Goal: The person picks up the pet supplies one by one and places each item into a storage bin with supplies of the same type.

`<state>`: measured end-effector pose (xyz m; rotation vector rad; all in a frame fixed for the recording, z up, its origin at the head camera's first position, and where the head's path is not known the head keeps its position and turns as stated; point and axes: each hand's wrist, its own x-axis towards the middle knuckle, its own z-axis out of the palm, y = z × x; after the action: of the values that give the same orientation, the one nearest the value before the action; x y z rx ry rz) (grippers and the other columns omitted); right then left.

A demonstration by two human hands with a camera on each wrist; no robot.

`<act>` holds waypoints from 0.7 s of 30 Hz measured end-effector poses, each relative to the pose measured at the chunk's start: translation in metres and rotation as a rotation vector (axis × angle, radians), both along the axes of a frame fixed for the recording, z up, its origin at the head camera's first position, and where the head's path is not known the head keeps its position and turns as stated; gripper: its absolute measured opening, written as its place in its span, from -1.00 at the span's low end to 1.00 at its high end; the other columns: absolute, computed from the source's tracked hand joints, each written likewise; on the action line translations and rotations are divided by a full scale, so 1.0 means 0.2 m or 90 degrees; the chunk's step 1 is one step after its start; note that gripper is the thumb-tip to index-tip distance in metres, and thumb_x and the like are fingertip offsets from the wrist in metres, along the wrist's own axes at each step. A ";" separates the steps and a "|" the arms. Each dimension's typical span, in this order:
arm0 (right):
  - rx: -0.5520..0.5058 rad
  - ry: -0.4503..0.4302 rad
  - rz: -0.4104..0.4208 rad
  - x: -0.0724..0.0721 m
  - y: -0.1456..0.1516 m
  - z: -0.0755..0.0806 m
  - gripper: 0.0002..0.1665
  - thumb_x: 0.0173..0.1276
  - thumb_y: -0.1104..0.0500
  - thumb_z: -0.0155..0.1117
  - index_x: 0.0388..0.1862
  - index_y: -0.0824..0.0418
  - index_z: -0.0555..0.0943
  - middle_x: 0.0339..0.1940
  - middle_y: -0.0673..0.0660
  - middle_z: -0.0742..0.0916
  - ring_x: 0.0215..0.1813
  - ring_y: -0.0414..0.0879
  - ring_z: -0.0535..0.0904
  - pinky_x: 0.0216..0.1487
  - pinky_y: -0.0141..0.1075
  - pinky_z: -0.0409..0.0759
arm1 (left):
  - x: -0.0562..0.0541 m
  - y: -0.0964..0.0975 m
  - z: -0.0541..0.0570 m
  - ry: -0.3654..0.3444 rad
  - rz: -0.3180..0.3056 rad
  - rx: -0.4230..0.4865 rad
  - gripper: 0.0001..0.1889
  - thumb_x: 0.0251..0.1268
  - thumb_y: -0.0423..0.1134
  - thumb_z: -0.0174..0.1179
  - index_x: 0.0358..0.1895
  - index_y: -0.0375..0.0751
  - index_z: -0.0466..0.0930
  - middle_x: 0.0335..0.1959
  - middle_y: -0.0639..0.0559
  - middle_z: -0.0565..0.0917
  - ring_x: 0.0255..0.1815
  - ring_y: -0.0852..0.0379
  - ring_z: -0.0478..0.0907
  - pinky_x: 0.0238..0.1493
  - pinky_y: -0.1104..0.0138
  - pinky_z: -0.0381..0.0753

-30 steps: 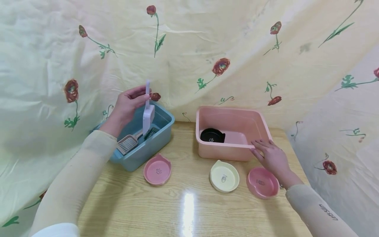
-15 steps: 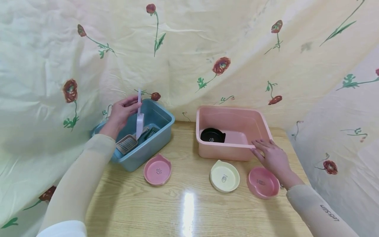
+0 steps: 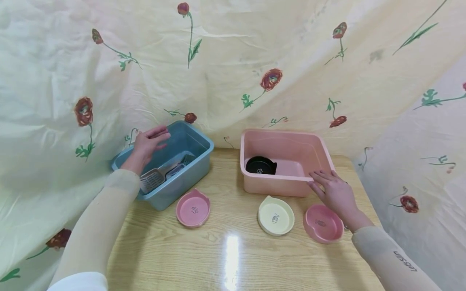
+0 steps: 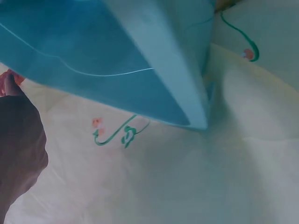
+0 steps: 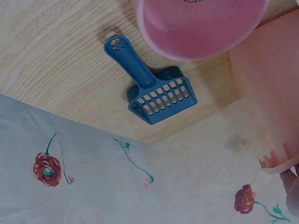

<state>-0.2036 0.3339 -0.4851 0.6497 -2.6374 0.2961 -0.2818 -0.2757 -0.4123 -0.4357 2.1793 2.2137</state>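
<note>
Seemingly part-sorted: scoops (image 3: 153, 179) inside blue bin (image 3: 182, 184), far left; black bowl (image 3: 260, 165) inside pink bin (image 3: 276, 186), far right; cream bowl (image 3: 275, 218), pink bowls (image 3: 193, 211), blue scoop (image 5: 148, 84) unsorted, nearer. Left hand (image 3: 149, 143) empty, fingers extended over blue bin; right hand (image 3: 334, 193) resting straight-fingered on pink bin's rim. Scoops overlapping, count unclear; blue scoop nearly hidden from head view.

Crm cloth (image 3: 225, 48) w/ red flwrs (image 3: 271, 79) hangs behind wood tbl (image 3: 174, 258) w/ white glare (image 3: 231, 262).

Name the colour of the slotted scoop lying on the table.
Blue; the slotted scoop shows best in the right wrist view.
</note>
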 end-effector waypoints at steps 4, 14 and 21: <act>0.001 0.005 0.001 0.00 0.00 0.00 -0.47 0.36 0.11 0.52 0.25 0.32 0.73 0.20 0.36 0.77 0.26 0.35 0.69 0.42 0.31 0.49 | 0.02 -0.01 0.00 -0.007 -0.015 -0.016 -0.30 0.49 -0.19 0.38 0.61 -0.18 0.37 0.59 -0.16 0.44 0.44 0.05 0.55 0.52 -0.02 0.46; 0.000 0.005 0.004 0.01 0.00 0.01 -0.48 0.43 0.06 0.48 0.26 0.31 0.72 0.19 0.36 0.77 0.26 0.36 0.69 0.41 0.32 0.49 | 0.04 0.00 0.05 -0.005 -0.061 -0.106 -0.25 0.45 0.04 0.40 0.62 -0.07 0.40 0.59 -0.10 0.47 0.57 -0.09 0.44 0.49 0.01 0.51; -0.004 0.004 0.007 0.01 0.00 0.01 -0.48 0.40 0.09 0.49 0.26 0.31 0.72 0.19 0.35 0.78 0.26 0.36 0.70 0.41 0.33 0.48 | 0.11 0.07 0.14 0.021 -0.131 -0.195 -0.27 0.49 0.08 0.37 0.61 -0.08 0.41 0.58 -0.13 0.47 0.56 -0.13 0.44 0.54 -0.03 0.45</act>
<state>-0.2015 0.3333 -0.4823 0.6626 -2.6258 0.3050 -0.2602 -0.2623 -0.3840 -0.1660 2.4623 1.8054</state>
